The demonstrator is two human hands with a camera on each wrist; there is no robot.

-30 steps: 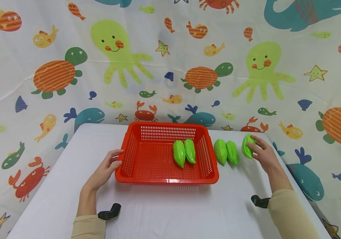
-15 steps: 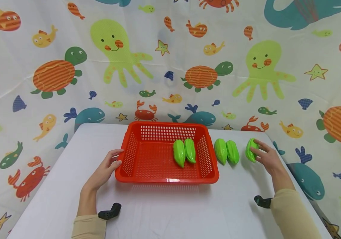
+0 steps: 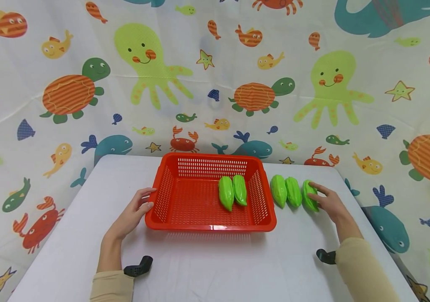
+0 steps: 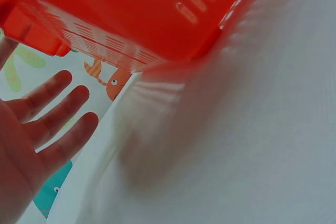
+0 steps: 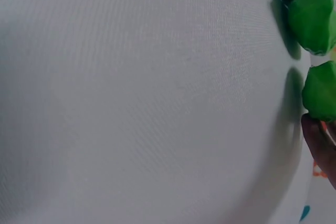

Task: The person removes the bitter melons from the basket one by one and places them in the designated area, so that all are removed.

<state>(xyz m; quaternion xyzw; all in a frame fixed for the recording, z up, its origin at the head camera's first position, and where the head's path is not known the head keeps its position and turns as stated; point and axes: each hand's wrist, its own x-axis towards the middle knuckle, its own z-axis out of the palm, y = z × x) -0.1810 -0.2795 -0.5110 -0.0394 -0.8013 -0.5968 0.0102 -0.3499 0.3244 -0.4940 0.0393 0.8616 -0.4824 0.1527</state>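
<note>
Near the far right corner of a white-covered table [image 3: 207,268], holds a glossy green star fruit [image 3: 307,195] in the right hand [image 3: 330,205], with fingers bent over the side facing the table's right edge and parted only as far as the fruit's body. Points lengthwise from the far edge toward the near one, just beside a second star fruit [image 3: 293,192], with a narrow gap between. Cannot tell whether its weight bears on the tabletop. From the right wrist, only partly visible: one blunt end, with a fingertip touching it. Next along, close against the second: a third star fruit [image 3: 278,191], just outside the basket's right wall.

At the middle of the far edge: a red plastic basket [image 3: 211,228], rectangular, with slotted walls and a perforated floor. Inside, toward its right wall: a fourth star fruit [image 3: 226,193] and a fifth star fruit [image 3: 239,190], side by side, with pointed ends toward the near edge.

Touches the basket's left rim with the left hand [image 3: 133,212], thumb and forefinger against the outside; other three fingers spread, nearly straight and free.

On both arms: beige sleeves [image 3: 363,272] and black wrist devices [image 3: 138,266]. Beyond the far edge: a white curtain [image 3: 215,37] printed with sea animals.
</note>
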